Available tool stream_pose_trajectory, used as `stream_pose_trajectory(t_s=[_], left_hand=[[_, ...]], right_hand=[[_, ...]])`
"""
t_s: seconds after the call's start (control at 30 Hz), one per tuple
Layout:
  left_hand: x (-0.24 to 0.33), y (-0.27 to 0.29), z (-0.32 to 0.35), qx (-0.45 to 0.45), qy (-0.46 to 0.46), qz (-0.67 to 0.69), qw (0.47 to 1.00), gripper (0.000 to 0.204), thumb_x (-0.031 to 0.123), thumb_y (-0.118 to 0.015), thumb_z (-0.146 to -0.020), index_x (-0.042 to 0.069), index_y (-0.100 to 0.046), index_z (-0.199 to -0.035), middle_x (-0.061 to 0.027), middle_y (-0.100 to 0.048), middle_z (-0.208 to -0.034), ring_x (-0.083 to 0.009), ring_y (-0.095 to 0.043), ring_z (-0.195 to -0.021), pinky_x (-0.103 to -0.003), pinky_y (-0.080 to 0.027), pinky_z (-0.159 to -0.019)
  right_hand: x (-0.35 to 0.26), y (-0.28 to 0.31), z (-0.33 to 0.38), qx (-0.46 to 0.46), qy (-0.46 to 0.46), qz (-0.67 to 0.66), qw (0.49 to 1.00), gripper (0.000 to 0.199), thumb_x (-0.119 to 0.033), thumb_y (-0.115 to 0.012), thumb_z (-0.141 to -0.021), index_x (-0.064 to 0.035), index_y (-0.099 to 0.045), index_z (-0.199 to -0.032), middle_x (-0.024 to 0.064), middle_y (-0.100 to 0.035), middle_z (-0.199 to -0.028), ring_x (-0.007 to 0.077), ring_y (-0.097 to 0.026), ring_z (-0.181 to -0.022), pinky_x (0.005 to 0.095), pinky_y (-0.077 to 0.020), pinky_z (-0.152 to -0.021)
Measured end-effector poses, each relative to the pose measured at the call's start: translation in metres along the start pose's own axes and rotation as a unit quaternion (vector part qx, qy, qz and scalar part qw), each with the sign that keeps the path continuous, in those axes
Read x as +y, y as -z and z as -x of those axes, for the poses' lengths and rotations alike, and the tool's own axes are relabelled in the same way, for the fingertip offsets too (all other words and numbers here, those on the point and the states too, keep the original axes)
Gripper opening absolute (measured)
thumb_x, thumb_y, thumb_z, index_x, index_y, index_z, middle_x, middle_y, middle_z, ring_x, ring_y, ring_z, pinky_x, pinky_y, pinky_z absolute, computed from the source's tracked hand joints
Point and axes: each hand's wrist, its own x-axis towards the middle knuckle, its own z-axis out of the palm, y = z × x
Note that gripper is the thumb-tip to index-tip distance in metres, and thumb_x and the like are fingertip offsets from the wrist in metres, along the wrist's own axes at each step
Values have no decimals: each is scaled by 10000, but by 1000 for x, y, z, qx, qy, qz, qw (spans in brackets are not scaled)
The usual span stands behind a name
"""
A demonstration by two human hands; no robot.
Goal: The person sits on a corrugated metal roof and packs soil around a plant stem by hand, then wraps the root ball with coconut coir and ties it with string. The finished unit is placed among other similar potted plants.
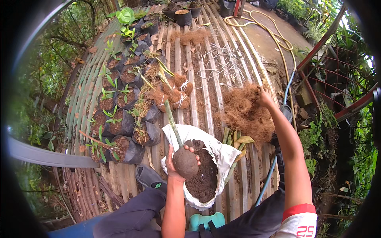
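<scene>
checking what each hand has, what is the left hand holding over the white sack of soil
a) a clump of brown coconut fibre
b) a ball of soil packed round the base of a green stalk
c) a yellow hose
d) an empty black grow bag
b: the left hand cups a soil ball with a green stalk rising from it, above the white sack; the brown fibre is under the right hand.

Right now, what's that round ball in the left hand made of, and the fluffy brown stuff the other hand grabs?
The ball looks like damp, packed soil: dark, matte, same as the soil in the white sack. The fluffy pile looks like dry coconut fibre, rusty-brown and stringy, though I can't be certain.
</scene>
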Motion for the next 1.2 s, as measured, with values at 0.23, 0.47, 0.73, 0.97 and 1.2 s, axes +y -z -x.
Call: stream_pose_trajectory(t_s=[0.23, 0.47, 0.73, 0.97, 1.2], left_hand=[[1, 8, -7, 73, 0, -38, 997, 572, 587, -391, -949, 59, -594, -1037, -132, -615, -991, -384, -629, -861, -523, -524, -733], [-2, 9, -6, 109, -2, -35, 993, 534, 549, -448, -940, 46, -596, -1041, -143, -622, -1015, -375, -648, -839, -520, -534, -741], [-9, -8, -6, 126, -5, -47, 991, 510, 545, -460, -936, 67, -615, -1025, -122, -654, -997, -361, -672, -819, -509, -552, -731], [-14, -16, -3, 122, -9, -64, 990, 495, 543, -469, -930, 76, -613, -1012, -115, -653, -1009, -347, -671, -823, -492, -554, -736], [-14, -26, -4, 81, -18, -64, 995, 459, 521, -495, -923, 87, -613, -1014, -109, -650, -1012, -353, -664, -823, -482, -558, -728]], right_hand=[[4, -7, -6, -114, -9, -128, 985, 695, -71, -663, -755, -53, -427, -1408, 218, -590, -1245, 328, -572, -1146, 391, -467, -996], [36, 90, -15, 45, -29, -338, 940, 582, -118, -679, -825, 1, -471, -1355, 105, -650, -1125, 214, -640, -1000, 326, -513, -870], [55, 148, 11, 89, -76, -720, 684, 443, -301, -634, -866, -65, -518, -1223, 119, -526, -1239, 301, -498, -1146, 554, -430, -882], [51, 75, 77, 7, -166, -766, 621, 348, -277, -574, -890, -105, -542, -1190, 47, -635, -1077, 246, -636, -935, 450, -528, -798], [0, 49, 154, 170, -53, -885, 429, 415, -304, -549, -894, -97, -521, -1253, 92, -566, -1281, 293, -565, -1130, 462, -508, -892]])
